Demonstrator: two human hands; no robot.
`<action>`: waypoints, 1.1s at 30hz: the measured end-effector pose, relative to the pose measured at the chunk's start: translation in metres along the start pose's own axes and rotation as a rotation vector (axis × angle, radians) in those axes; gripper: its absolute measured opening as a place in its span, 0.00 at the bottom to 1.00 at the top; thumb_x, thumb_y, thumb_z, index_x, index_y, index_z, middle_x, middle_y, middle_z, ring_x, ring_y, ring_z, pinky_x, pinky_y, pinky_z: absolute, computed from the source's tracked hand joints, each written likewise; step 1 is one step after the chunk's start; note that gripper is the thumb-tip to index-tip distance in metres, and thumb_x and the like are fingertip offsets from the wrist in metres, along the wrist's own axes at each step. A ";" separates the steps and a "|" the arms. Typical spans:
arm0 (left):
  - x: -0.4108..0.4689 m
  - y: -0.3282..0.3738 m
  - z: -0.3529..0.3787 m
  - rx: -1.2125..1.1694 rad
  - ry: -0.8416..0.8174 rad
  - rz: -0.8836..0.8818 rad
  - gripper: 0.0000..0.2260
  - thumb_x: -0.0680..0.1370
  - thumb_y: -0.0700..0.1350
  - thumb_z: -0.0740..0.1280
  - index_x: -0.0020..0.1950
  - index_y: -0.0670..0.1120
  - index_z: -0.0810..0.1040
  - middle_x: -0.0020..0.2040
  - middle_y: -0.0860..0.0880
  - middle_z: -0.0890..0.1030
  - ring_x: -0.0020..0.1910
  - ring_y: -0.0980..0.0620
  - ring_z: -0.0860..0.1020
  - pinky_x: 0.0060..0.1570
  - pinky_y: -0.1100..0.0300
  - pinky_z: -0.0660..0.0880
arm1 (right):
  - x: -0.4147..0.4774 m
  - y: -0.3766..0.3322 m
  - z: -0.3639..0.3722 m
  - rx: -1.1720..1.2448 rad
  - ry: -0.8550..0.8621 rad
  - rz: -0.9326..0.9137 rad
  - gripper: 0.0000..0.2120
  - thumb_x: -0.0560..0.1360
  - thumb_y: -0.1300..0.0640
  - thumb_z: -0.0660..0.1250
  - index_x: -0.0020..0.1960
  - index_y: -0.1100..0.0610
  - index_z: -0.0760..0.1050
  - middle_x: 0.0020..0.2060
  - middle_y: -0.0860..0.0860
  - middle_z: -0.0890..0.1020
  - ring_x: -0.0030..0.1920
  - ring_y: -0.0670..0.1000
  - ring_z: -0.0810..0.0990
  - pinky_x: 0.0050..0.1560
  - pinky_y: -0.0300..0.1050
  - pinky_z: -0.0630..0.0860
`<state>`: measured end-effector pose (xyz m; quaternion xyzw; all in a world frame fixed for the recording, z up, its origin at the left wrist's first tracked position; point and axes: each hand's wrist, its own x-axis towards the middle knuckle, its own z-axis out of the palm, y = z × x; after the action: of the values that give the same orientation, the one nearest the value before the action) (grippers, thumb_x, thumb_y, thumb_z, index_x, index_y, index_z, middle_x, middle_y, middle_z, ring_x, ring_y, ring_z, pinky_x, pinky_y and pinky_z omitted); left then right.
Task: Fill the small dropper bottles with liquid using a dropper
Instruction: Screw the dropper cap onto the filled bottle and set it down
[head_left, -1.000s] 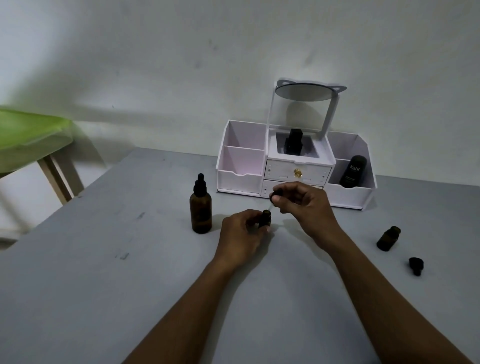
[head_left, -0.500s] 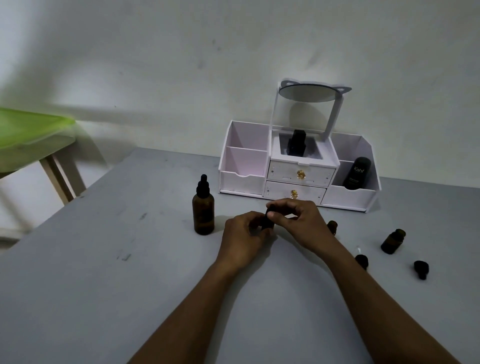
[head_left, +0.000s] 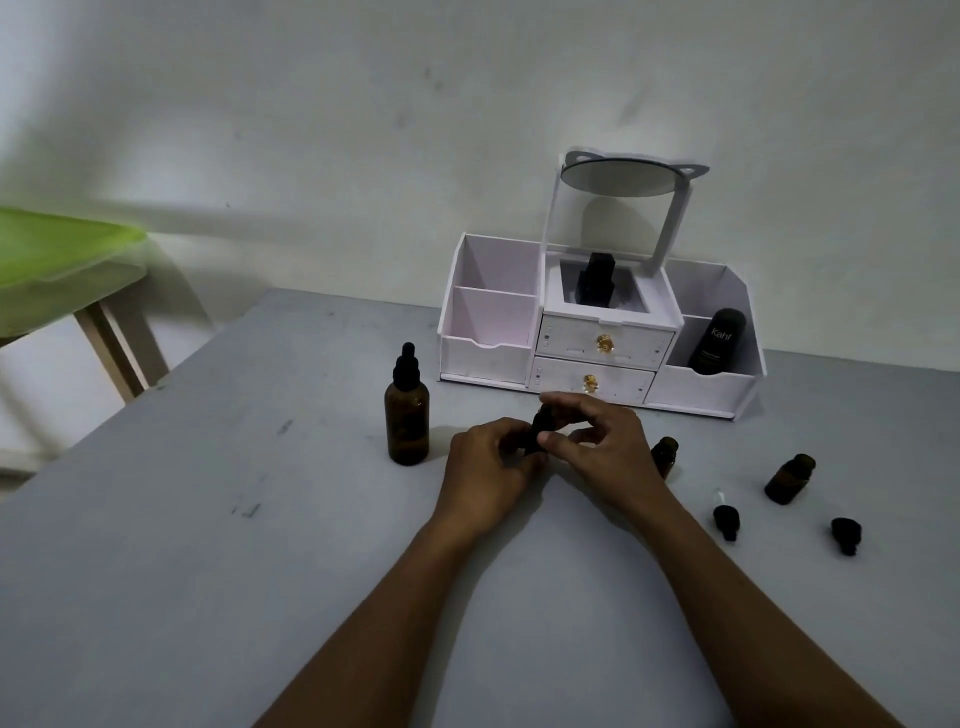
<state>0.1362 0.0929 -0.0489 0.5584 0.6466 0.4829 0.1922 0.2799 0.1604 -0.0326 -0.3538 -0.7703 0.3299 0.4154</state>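
My left hand (head_left: 488, 467) grips a small amber dropper bottle, mostly hidden in its fingers, on the grey table (head_left: 208, 545). My right hand (head_left: 597, 441) pinches the black dropper cap (head_left: 540, 423) sitting on top of that bottle. A large amber dropper bottle (head_left: 407, 415) with its black dropper top on stands just left of my hands. Two more small amber bottles stand open to the right, one (head_left: 665, 456) behind my right wrist and one (head_left: 789, 478) farther out. Two loose black dropper caps (head_left: 726, 521) (head_left: 845, 535) lie near them.
A white desk organiser (head_left: 493, 358) with a mirror (head_left: 618, 179), two drawers and side bins stands at the back against the wall. It holds a black bottle (head_left: 596, 286) in the middle and a black Kahf tube (head_left: 718, 340) on the right. A green stool (head_left: 57, 260) stands left.
My right hand has come down from above the small bottle and set the dropper cap onto it. The camera shifted, bringing a small bottle and a second loose cap into view.
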 end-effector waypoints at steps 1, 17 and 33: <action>0.000 0.000 0.000 -0.007 0.001 -0.002 0.14 0.74 0.48 0.73 0.59 0.50 0.81 0.55 0.52 0.83 0.48 0.63 0.77 0.44 0.79 0.69 | 0.000 0.000 0.000 -0.004 0.010 -0.006 0.19 0.71 0.62 0.77 0.59 0.51 0.82 0.49 0.44 0.85 0.50 0.42 0.83 0.46 0.35 0.79; 0.000 -0.002 -0.001 -0.011 0.009 0.033 0.12 0.74 0.48 0.72 0.57 0.50 0.82 0.52 0.53 0.84 0.47 0.62 0.79 0.47 0.75 0.74 | 0.001 -0.002 0.005 0.071 0.076 0.062 0.13 0.66 0.56 0.81 0.49 0.52 0.84 0.42 0.45 0.85 0.44 0.43 0.83 0.43 0.37 0.80; 0.001 -0.003 0.002 -0.006 0.007 0.018 0.14 0.74 0.49 0.72 0.59 0.50 0.81 0.54 0.53 0.83 0.50 0.61 0.79 0.52 0.69 0.74 | -0.004 0.001 0.005 0.109 0.034 0.004 0.16 0.71 0.61 0.77 0.57 0.49 0.82 0.51 0.43 0.84 0.51 0.41 0.81 0.43 0.32 0.77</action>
<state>0.1355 0.0945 -0.0520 0.5619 0.6407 0.4885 0.1874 0.2777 0.1568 -0.0368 -0.3377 -0.7433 0.3663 0.4464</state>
